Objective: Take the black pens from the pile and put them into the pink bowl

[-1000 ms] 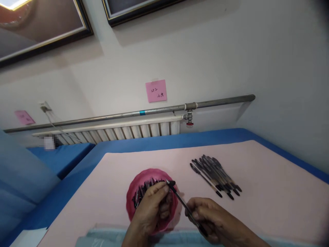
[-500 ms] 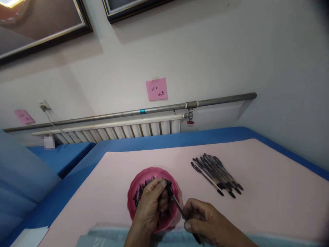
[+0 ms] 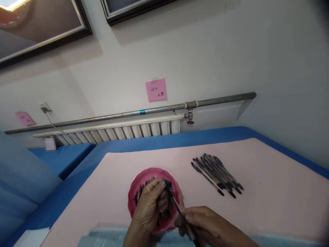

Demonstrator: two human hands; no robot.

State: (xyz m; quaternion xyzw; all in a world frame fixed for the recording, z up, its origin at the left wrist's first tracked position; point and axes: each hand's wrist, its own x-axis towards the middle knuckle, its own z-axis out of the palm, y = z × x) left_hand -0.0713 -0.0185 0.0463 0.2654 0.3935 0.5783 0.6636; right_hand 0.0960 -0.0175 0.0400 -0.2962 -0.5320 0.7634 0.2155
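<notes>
A slim pen (image 3: 176, 205) with a black cap (image 3: 168, 185) at its upper end slants between my hands, over the right side of the pink bowl. My left hand (image 3: 151, 202) is closed above the bowl, its thumb and fingertips pinching at the cap end. Lower on the barrel, my right hand (image 3: 203, 223) is closed around the pen; part of the barrel is hidden by its fingers. Inside the scalloped pink bowl (image 3: 132, 183) lie many small dark pieces (image 3: 140, 192), partly covered by my left hand.
A pile of black-capped pens (image 3: 216, 175) lies to the right on the pink sheet (image 3: 269, 192). The sheet covers a blue table (image 3: 164, 141). Behind stand a white radiator (image 3: 123, 132) and a metal pipe (image 3: 108, 116). Light blue cloth (image 3: 108, 236) lies along the near edge.
The pen's cap end has shifted slightly left and down, closer to my left fingertips. My right hand has shifted its grip and turned on the barrel. Bowl and pile are unmoved.
</notes>
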